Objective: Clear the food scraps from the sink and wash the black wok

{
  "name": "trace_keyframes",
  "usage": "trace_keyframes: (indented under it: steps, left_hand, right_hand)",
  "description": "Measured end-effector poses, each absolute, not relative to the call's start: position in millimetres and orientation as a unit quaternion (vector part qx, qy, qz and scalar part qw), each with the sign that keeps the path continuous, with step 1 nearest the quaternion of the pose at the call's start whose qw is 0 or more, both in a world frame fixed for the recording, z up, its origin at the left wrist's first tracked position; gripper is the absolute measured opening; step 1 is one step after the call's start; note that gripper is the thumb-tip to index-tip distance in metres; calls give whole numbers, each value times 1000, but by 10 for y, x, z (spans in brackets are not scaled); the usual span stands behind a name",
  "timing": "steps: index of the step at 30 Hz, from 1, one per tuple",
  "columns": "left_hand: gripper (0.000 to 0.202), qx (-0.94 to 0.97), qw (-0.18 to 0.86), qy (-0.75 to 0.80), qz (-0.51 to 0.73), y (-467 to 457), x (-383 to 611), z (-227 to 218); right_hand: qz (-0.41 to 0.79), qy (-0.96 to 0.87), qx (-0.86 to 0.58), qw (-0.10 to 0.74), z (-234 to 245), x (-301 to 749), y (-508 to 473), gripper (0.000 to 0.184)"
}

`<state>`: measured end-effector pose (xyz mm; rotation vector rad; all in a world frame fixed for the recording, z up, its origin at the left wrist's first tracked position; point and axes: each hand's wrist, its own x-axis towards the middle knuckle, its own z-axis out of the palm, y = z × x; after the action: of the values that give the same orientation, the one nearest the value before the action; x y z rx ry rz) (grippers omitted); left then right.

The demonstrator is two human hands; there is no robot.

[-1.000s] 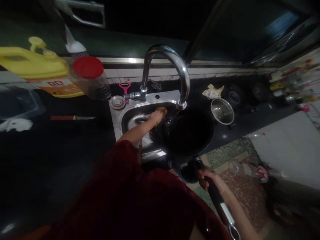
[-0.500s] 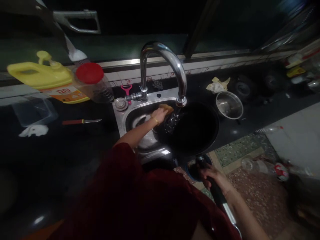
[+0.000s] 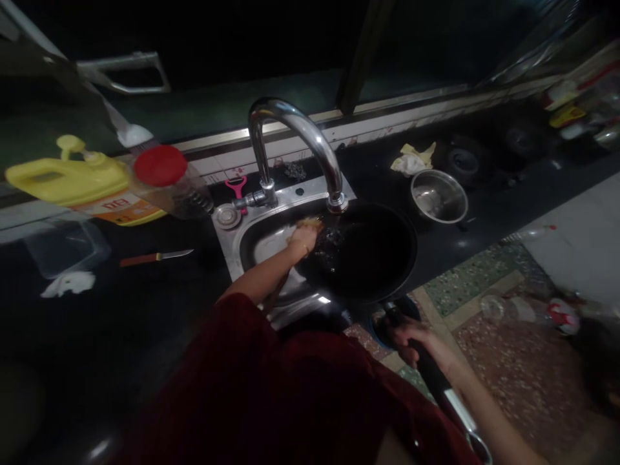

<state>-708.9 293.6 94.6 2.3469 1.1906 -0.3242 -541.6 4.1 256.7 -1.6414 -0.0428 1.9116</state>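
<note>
A large black wok (image 3: 361, 252) rests over the right side of the steel sink (image 3: 252, 240), under the curved chrome tap (image 3: 295, 132), from which water runs into it. My left hand (image 3: 304, 237) is closed on a yellow-brown sponge (image 3: 311, 223) pressed at the wok's left rim. My right hand (image 3: 411, 339) is wrapped around the wok's long dark handle (image 3: 438, 381), which sticks out past the counter edge toward me.
A yellow jug (image 3: 82, 184) and a red-lidded jar (image 3: 167, 177) stand left of the sink, with a knife (image 3: 155, 258) and a clear tub (image 3: 65, 248) on the dark counter (image 3: 121, 310). A steel bowl (image 3: 438, 196) and crumpled cloth (image 3: 411, 160) lie right. Bottles lie on the floor (image 3: 523, 309).
The view has shifted a little, moving the sink left in frame. My left hand with the sponge has slid slightly along the wok's rim. My right hand stays on the handle.
</note>
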Motion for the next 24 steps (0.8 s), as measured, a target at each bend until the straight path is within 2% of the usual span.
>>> trace_keyframes:
  steps: [3, 5, 11, 18, 24]
  left_hand:
    - [27, 845, 234, 447, -179, 2850, -7382, 922]
    - [25, 842, 228, 450, -188, 2889, -7488, 960]
    - [42, 874, 220, 413, -128, 3000, -7188, 1093]
    - [49, 910, 265, 315, -47, 2509, -6284, 1128]
    - [48, 866, 223, 439, -90, 2664, -6721, 1131]
  right_hand:
    - [751, 7, -590, 295, 2575, -5426, 28, 39]
    - [770, 24, -573, 281, 2575, -5455, -21, 38]
    - [813, 43, -521, 254, 2522, -5556, -225, 29]
    - [806, 17, -535, 253, 2429, -5574, -351, 27]
    - [817, 28, -500, 285, 2465, -5599, -412, 29]
